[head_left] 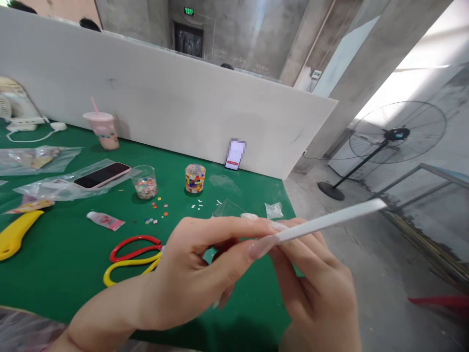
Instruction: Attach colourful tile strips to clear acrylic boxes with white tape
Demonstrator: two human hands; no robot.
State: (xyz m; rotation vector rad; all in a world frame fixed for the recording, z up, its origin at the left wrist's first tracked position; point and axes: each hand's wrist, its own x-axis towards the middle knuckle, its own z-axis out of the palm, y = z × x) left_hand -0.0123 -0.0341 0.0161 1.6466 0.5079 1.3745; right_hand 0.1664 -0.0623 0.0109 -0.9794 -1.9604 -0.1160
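My left hand and my right hand meet in front of me at the right end of the green table. Both pinch the near end of a long thin white strip, which sticks out to the upper right over the floor. My left thumb and forefinger close on the strip's tip; my right fingers curl under it. Beneath my left hand lie scissors with red and yellow handles, partly hidden.
On the table: a yellow knife handle, a small tube, a phone on plastic bags, a glass of tile bits, a mosaic-covered cup, loose tiles, a pink drink cup. A white partition stands behind; a floor fan at right.
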